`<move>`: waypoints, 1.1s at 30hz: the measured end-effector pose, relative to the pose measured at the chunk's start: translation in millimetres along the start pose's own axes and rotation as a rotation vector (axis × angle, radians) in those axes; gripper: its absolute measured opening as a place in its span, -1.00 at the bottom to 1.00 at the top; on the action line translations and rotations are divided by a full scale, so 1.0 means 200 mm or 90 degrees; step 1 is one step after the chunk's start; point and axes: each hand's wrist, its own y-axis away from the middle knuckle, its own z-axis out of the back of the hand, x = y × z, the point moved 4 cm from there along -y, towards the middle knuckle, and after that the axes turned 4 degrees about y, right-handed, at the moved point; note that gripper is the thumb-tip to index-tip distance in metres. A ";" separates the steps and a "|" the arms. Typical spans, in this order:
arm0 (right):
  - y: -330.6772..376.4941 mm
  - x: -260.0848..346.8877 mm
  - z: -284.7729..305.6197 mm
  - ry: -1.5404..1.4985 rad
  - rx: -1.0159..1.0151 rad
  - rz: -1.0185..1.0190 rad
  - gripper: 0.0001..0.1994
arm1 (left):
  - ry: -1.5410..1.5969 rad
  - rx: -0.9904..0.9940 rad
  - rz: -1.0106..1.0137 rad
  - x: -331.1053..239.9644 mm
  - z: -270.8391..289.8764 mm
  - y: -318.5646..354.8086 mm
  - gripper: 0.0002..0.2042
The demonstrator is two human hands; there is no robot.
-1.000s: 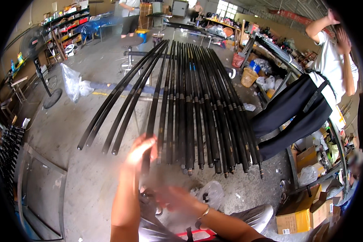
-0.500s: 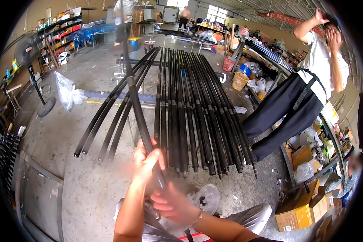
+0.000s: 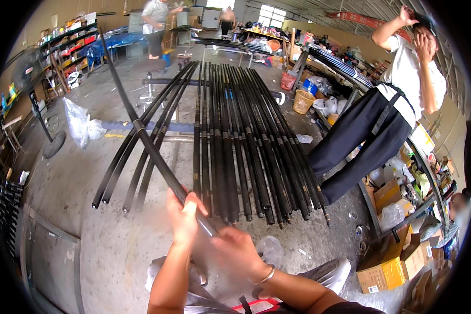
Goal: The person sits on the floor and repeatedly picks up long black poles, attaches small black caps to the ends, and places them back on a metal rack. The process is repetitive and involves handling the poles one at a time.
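Observation:
My left hand is closed around a long black tapered pole near its thick lower end. The pole slants up and to the left, over several other poles lying apart from the main row. My right hand, with a bracelet at the wrist, is at the pole's butt end. Motion smears its fingers, so I cannot tell whether they grip. Ahead of me, a row of similar black poles lies side by side, thick ends toward me, on a support frame. Several more poles rest left of the row.
A person in a white top stands close on the right, arms raised. Cardboard boxes and a cluttered rack line the right side. On the left are a standing fan, a plastic bag and a metal frame.
The pole's far end has swung left, so it slants more. Both hands stay near its lower end; my right hand has shifted slightly right. The view has turned a little.

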 end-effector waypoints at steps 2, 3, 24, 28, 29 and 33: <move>0.00 -0.03 0.01 -0.124 0.052 -0.100 -0.65 | 0.004 -0.023 -0.002 -0.02 -0.01 0.01 -0.86; -0.02 -0.04 0.00 -0.255 0.109 -0.201 -0.67 | -0.019 -0.018 -0.015 -0.01 -0.01 0.01 -0.86; -0.04 -0.09 -0.04 -0.385 0.133 -0.096 -0.63 | -0.080 -0.026 -0.045 0.04 0.05 0.01 -0.88; -0.06 -0.18 -0.03 -0.502 0.251 -0.176 -0.59 | -0.098 -0.033 -0.026 0.07 0.01 0.03 -0.79; -0.06 -0.17 -0.04 -0.516 0.257 -0.172 -0.56 | -0.107 -0.014 -0.041 0.09 0.03 0.01 -0.74; -0.04 -0.17 -0.05 -0.507 0.185 -0.173 -0.56 | -0.110 -0.028 -0.027 0.11 0.07 -0.01 -0.72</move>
